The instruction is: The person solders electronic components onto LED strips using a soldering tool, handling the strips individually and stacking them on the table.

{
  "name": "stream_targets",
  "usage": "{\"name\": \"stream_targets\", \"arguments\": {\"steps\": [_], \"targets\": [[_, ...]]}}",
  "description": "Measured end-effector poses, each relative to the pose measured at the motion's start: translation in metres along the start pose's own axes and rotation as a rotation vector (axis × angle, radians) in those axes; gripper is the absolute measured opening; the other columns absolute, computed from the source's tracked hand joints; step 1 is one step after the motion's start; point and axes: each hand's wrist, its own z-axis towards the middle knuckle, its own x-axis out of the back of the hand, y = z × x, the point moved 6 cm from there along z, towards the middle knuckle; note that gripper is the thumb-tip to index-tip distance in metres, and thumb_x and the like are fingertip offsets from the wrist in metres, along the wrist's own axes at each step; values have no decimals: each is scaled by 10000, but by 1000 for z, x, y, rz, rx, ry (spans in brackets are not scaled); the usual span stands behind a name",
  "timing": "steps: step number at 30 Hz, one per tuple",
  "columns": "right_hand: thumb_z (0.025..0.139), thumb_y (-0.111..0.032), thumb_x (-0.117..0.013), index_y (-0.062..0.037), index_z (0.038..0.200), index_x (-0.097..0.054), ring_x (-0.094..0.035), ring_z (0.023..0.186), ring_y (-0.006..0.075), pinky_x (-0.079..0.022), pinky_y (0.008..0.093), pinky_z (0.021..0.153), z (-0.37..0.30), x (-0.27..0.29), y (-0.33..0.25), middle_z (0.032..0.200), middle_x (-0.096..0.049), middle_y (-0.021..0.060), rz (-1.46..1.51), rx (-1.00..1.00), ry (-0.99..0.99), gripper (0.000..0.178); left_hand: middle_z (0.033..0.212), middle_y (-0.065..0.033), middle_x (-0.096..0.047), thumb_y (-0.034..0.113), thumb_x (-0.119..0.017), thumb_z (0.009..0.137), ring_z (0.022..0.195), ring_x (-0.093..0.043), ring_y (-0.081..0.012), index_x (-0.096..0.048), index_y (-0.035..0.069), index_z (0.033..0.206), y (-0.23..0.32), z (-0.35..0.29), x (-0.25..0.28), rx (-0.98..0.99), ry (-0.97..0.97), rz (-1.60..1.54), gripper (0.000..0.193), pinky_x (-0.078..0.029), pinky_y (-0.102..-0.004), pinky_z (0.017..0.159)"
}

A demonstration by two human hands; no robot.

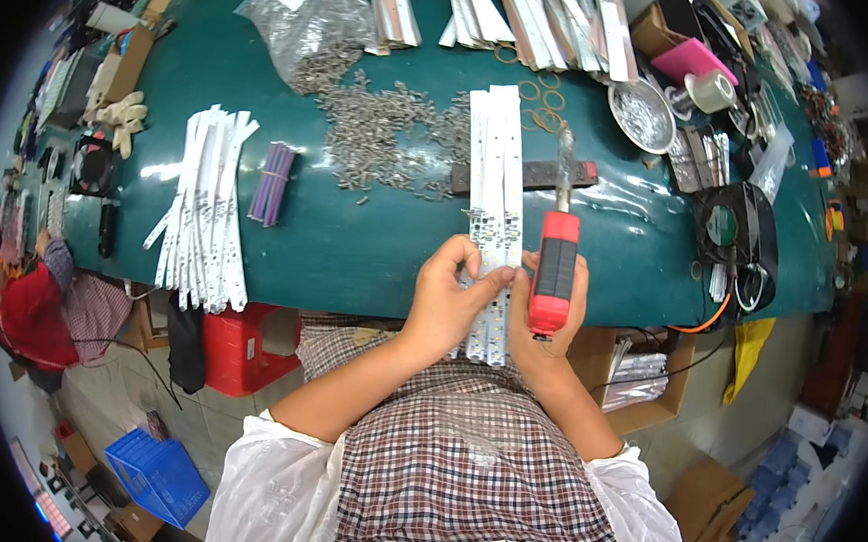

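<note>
A bundle of long white LED strips point(497, 156) lies upright in front of me, its near end reaching over the table edge at my apron. My left hand point(444, 296) is closed on the bundle's left side, with thumb and forefinger pinched at the small components. My right hand point(533, 349) holds a red and black soldering iron point(555, 269), its metal shaft pointing away from me. The right thumb is against the strips' right side; the fingers wrap behind the handle and are partly hidden. A dark bar with a red end point(549, 176) lies crosswise beneath the strips.
Small metal parts point(378, 133) are heaped by a clear plastic bag point(305, 25). More strips point(207, 207) and a bundle of purple rods point(272, 184) lie left. Right are a metal bowl point(642, 115), a solder spool point(711, 91) and a fan point(735, 230). A person point(34, 311) sits far left.
</note>
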Motion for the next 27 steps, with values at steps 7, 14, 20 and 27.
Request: {"name": "stream_targets", "arguments": {"steps": [7,14,20,27], "targets": [[854,38,-630,4,1051,-533,-594,922,219,-475,343,851,4,-10,-35,1013,-594,121,-73,156,24,222,752,-19,-596,48,-772,809,732,-553,-54,-383,95,744,26,-2,8,-35,-22,-117,397,-468,-249,581],[881,-13,-638,4,1159,-470,-583,904,186,-482,313,835,7,-3,-25,1016,-594,104,95,-66,-49,326,780,5,-557,-37,-771,779,747,-549,-48,-377,104,751,85,-9,89,-268,188,344,420,-473,-239,608],[934,1,-587,-20,1225,-437,-521,988,152,-460,323,911,6,38,7,1112,-499,83,102,-67,63,328,735,-18,-535,29,-769,741,723,-517,-80,-411,84,745,150,-22,236,-255,469,885,363,-449,-259,619],[956,-3,-558,-21,1231,-456,-505,1005,146,-476,319,902,-3,60,23,1101,-484,57,94,-190,148,294,722,-97,-567,134,-790,678,683,-552,-220,-456,52,773,172,-24,314,-119,604,1179,356,-457,-355,655]]}}
